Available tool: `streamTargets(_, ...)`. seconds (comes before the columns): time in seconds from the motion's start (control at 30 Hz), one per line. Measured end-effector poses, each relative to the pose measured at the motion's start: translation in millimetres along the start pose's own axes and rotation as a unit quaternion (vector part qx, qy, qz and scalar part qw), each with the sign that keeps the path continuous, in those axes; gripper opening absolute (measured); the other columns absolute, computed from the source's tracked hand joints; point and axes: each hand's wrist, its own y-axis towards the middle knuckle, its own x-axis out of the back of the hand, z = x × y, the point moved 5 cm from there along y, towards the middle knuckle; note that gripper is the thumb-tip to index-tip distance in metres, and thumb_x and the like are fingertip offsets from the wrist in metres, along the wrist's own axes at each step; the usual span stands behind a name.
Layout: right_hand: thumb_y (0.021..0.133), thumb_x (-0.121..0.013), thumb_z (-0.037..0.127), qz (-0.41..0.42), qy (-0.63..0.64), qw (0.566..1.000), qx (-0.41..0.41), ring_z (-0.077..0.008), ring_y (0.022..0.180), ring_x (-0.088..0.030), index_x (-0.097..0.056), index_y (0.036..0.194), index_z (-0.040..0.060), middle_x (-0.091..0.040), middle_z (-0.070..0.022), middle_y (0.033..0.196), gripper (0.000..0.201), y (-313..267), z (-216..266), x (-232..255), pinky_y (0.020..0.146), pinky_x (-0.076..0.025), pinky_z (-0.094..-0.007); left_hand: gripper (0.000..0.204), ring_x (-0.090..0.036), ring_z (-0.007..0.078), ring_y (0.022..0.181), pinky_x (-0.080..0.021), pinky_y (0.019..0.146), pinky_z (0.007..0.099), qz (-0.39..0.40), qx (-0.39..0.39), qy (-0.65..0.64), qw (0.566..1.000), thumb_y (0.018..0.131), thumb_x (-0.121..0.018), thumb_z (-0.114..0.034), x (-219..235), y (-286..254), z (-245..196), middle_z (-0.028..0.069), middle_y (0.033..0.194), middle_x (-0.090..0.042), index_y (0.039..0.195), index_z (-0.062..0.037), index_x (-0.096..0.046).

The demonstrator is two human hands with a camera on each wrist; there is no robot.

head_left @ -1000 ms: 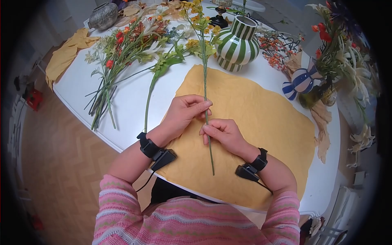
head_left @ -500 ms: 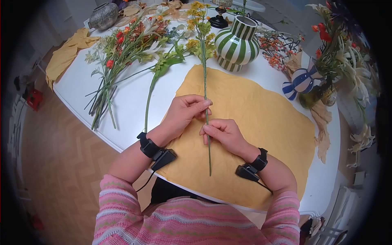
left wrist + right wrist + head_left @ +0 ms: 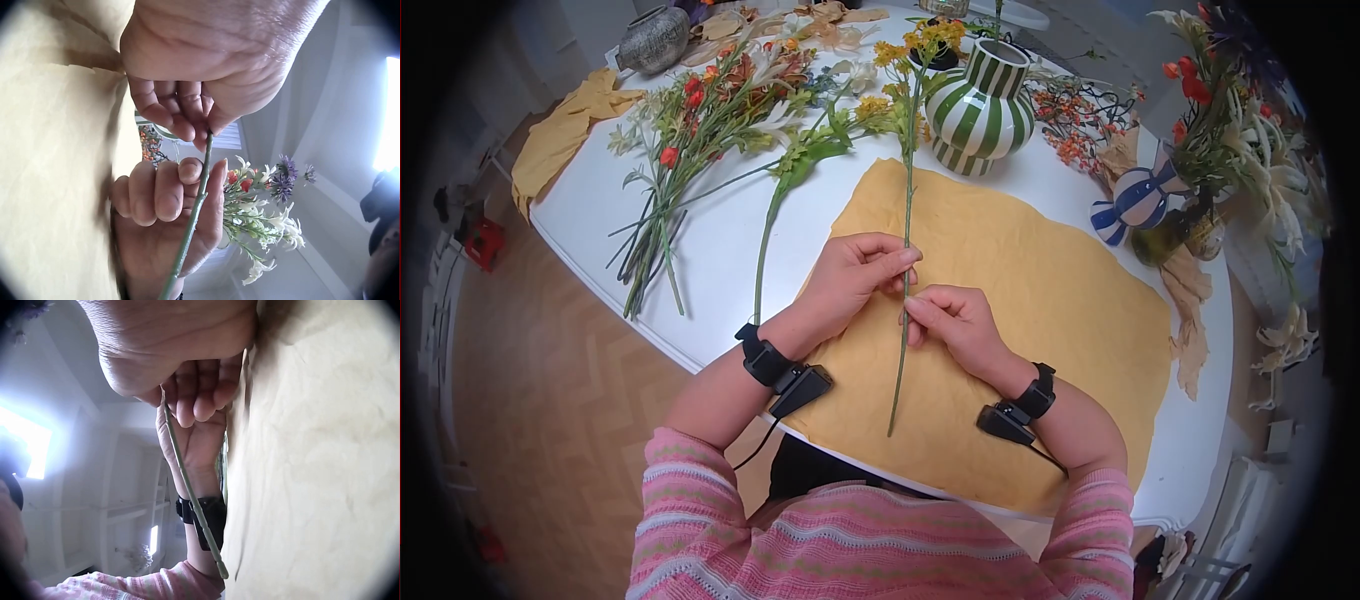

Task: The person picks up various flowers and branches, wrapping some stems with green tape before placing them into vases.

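A long green stem topped with small yellow flowers stands nearly upright in the head view, held above a yellow sheet. The left hand pinches it between thumb and index finger. Just below, the right hand pinches the same stem, whose lower end tilts toward the left. In the left wrist view the stem runs down from the left hand past the right hand. The right wrist view shows the stem's cut end hanging free below the right hand.
Mixed flowers and a leafy stem lie left on the white table. Behind the sheet stands a green-striped vase; a blue-striped vase is at right. A grey pot sits at back left.
The yellow flower head has turned and shifted right, and the stem's lower end has swung left. The right hand has moved slightly up and right; the left hand has stayed in place.
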Motion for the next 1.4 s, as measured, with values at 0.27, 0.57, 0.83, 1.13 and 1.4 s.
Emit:
streamTargets(0.27,0.094,-0.061,0.022,0.017,-0.033,0.999,-0.010,-0.0037,0.065,-0.055,-0.064,0.080,0.0022,-0.060,0.0020,0.070,0.025,-1,3,-4,0.060,-0.044,-0.0189,0.016,-0.056,0.0087,0.070,-0.046,0.065,0.0221,-0.002,0.003,0.005,1.000,0.089,-0.066,-0.016,0,-1,0,0.0029,0.078,-0.065,0.093,-0.0007,-0.068)
streamTargets(0.57,0.095,-0.060,0.022,-0.027,-0.014,0.999,0.014,-0.0052,0.064,-0.056,-0.065,0.082,0.0020,-0.061,0.0007,0.070,0.024,0,2,3,0.059,-0.045,-0.0196,0.020,-0.057,0.0078,0.069,-0.047,0.065,0.0213,-0.003,-0.010,0.010,1.000,0.086,-0.072,-0.019,0,-1,-1,0.0021,0.077,-0.065,0.090,-0.0002,-0.068)
streamTargets(0.83,0.096,-0.058,0.021,-0.082,0.050,0.994,0.046,-0.0071,0.064,-0.055,-0.064,0.088,0.0007,-0.062,-0.0021,0.073,0.023,4,2,13,0.060,-0.045,-0.0204,0.013,-0.059,0.0088,0.071,-0.048,0.067,0.0219,0.005,-0.019,0.016,1.000,0.086,-0.070,-0.013,-4,-4,-5,0.0028,0.079,-0.065,0.088,-0.0006,-0.067)
streamTargets(1.13,0.095,-0.058,0.020,-0.135,0.073,0.987,0.056,-0.0083,0.065,-0.056,-0.064,0.094,-0.0002,-0.063,-0.0034,0.078,0.021,12,9,18,0.061,-0.045,-0.0212,0.015,-0.063,0.0099,0.074,-0.049,0.069,0.0222,0.058,-0.025,0.029,0.998,0.085,-0.071,-0.011,-12,-9,-10,0.0063,0.082,-0.069,0.089,0.0019,-0.067)
streamTargets(1.4,0.091,-0.065,0.019,-0.163,-0.006,0.980,0.116,-0.0062,0.063,-0.054,-0.065,0.094,0.0000,-0.061,-0.0006,0.076,0.019,31,50,7,0.057,-0.043,-0.0210,0.017,-0.056,0.0036,0.065,-0.042,0.058,0.0183,0.068,-0.056,0.052,0.995,0.084,-0.074,-0.015,-10,-10,-5,0.0002,0.074,-0.064,0.085,0.0002,-0.068)
